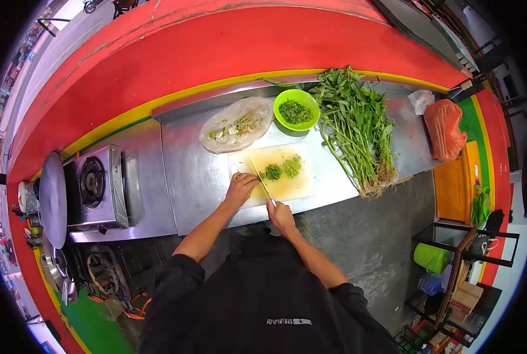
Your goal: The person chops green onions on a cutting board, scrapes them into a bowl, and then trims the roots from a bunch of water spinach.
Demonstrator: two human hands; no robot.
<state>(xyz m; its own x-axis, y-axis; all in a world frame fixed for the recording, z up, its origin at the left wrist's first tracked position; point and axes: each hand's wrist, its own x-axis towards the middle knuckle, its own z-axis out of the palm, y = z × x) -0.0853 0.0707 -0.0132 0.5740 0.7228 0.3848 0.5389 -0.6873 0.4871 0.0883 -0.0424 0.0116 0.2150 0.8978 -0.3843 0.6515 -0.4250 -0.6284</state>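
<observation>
My right hand (282, 216) is wrapped round the handle of a knife (261, 180), its blade slanting up and to the left over a yellowed white cutting board (302, 187). On the board at the left of the blade, my left hand (241, 189) is closed, fingers curled close to the knife; whatever they hold is hidden. Just right of the blade lies a dark green heap of chopped greens (273, 171). Beside it sits a paler heap of chopped stems (292, 166).
Behind the board are a clear plastic bag (237, 125) of trimmings and a lime-green bowl (280, 121) of chopped greens. A big bunch of leafy greens (358, 127) lies right, roots over the steel counter's edge. A gas stove (101, 186) stands left; a red bag (445, 130) sits far right.
</observation>
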